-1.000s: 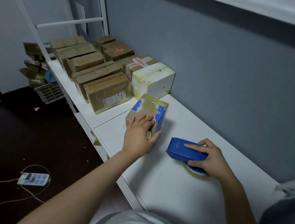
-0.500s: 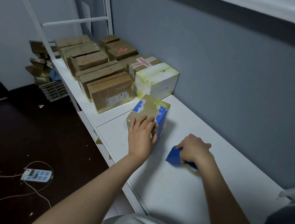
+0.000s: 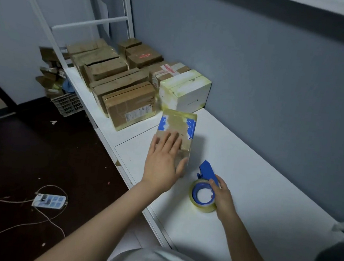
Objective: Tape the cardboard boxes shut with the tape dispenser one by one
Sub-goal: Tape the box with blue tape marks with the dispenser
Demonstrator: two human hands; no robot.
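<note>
While the left hand [image 3: 164,163] lies flat on the small blue-and-brown box [image 3: 178,124], fingers straight over its top and thumb spread down its near right corner, that box stands on the white table [image 3: 256,179] at 6 o'clock of the white carton [image 3: 188,90], with the row of brown cardboard boxes [image 3: 127,103] off at 10 o'clock. At 4 o'clock of the small box, near but not touching it, the right hand [image 3: 223,197] has its fingers curled round the blue tape dispenser [image 3: 207,172], gripping beside the roll of clear tape [image 3: 202,205], blade end pointing to 11 o'clock. Whether the roll rests on the table I cannot tell. The likely trouble: a flat palm only presses down, so a pull of tape could slide or tip this light box towards 12 o'clock; the straight fingers also lie where a strip would run and could get taped over or nicked by the blade; and its glossy, already taped skin may make a fresh strip wrinkle
</note>
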